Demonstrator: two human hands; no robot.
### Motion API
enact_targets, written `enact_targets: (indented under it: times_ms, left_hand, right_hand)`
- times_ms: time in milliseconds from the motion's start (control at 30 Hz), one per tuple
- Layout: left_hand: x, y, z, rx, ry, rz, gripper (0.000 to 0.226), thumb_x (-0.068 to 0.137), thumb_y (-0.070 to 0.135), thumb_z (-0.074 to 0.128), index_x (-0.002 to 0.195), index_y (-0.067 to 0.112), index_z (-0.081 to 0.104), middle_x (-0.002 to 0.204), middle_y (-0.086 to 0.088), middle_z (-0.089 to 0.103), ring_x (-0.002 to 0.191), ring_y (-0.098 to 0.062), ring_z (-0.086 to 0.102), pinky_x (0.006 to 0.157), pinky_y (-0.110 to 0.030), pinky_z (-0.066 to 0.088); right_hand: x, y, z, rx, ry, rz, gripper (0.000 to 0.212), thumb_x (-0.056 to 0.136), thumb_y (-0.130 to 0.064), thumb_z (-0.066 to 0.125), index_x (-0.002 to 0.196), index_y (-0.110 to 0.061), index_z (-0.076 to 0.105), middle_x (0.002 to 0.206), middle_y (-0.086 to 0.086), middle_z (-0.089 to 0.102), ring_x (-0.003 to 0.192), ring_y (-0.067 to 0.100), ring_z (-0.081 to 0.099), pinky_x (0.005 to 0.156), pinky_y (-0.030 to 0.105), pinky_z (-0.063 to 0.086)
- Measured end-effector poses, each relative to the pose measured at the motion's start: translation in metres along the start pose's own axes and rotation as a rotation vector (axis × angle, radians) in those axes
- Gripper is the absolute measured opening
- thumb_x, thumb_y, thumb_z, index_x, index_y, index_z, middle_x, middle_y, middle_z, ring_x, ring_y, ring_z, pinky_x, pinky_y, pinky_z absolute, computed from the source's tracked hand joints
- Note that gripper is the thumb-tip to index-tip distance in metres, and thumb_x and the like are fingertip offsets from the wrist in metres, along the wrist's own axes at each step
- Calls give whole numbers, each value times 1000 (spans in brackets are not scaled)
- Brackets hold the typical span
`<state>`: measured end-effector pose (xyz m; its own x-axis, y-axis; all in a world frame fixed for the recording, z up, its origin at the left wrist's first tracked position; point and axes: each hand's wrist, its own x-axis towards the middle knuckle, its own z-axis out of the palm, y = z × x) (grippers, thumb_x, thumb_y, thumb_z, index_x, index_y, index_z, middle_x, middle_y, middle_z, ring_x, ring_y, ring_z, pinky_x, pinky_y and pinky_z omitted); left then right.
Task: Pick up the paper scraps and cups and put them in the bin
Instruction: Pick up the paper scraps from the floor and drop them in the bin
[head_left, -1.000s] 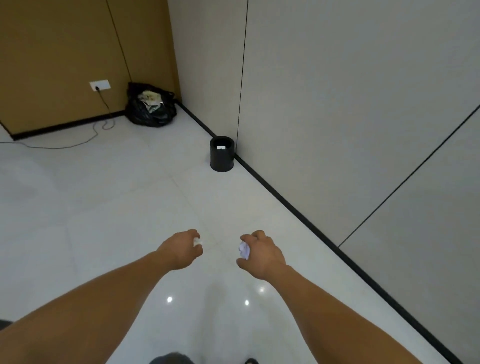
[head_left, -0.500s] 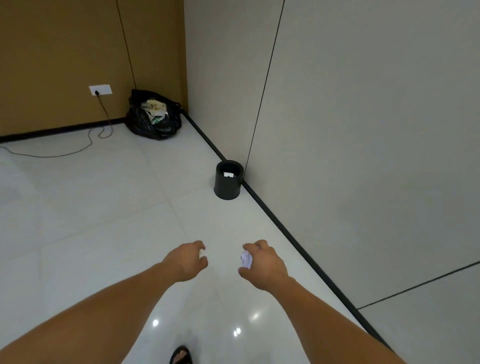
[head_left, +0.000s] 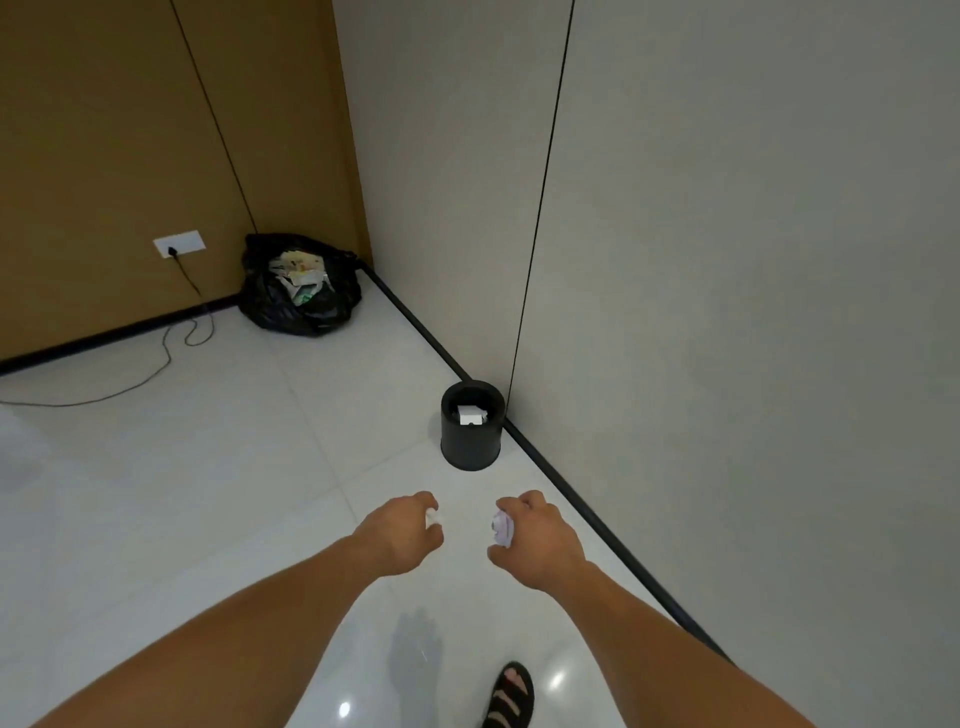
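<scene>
Far left, I'm seeing a wall socket (head_left: 179, 244) with its cable (head_left: 165, 359) trailing over the tiles (head_left: 156, 493), then a black rubbish bag (head_left: 298, 291) slumping in the corner. The left hand (head_left: 402, 535) is curling round a small white paper scrap (head_left: 432, 517). Just ahead, the black bin (head_left: 471, 441) is standing against the skirting (head_left: 571, 488), with white paper (head_left: 470, 415) lying inside. The right hand (head_left: 540, 535) is clenching a crumpled scrap (head_left: 503, 527), short of the bin. A sandalled foot (head_left: 511, 693) is showing below.
</scene>
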<state>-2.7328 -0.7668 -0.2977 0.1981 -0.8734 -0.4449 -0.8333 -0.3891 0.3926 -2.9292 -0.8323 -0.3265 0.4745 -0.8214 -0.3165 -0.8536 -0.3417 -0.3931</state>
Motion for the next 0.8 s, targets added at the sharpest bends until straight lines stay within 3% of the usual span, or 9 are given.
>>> enact_targets:
  times_ms: [133, 333, 400, 667, 800]
  left_hand:
    - [68, 5, -47, 6, 6, -52, 43, 94, 38, 47, 134, 22, 45, 127, -5, 56, 107, -22, 57, 90, -30, 47]
    - [162, 7, -79, -49, -32, -59, 44, 95, 39, 49, 135, 21, 44, 129, -5, 56, 110, -22, 56, 93, -29, 46]
    - [200, 3, -90, -51, -57, -61, 45, 95, 39, 49, 136, 22, 44, 131, -4, 55, 113, -22, 55, 93, -28, 45]
    - [368, -11, -169, -64, -135, 64, 37, 95, 32, 51, 129, 17, 50, 126, -7, 59, 111, -24, 57, 96, -32, 46]
    - [439, -6, -200, -20, -189, 122, 44, 95, 31, 51, 135, 15, 45, 128, -10, 57, 114, -26, 55, 97, -36, 45]
  right_hand:
    - [80, -1, -32, 4, -53, -37, 64, 81, -42, 60, 141, -30, 40, 138, 0, 36, 121, 23, 43, 95, 32, 44]
    - [182, 2, -63, -34, -94, -27, 54, 80, -41, 61, 130, -30, 47, 134, -1, 39, 118, 24, 45, 87, 28, 39]
    - [219, 1, -68, -33, -115, -12, 55, 80, -42, 61, 132, -30, 46, 135, 0, 39, 118, 24, 45, 91, 28, 41]
    - [356, -11, -95, 20, -92, 132, 64, 83, -46, 65, 139, -28, 41, 138, 2, 39, 123, 24, 44, 101, 31, 41]
    - [411, -14, -109, 64, -68, 179, 69, 84, -46, 64, 145, -27, 37, 141, 3, 38, 126, 25, 43, 103, 33, 38]
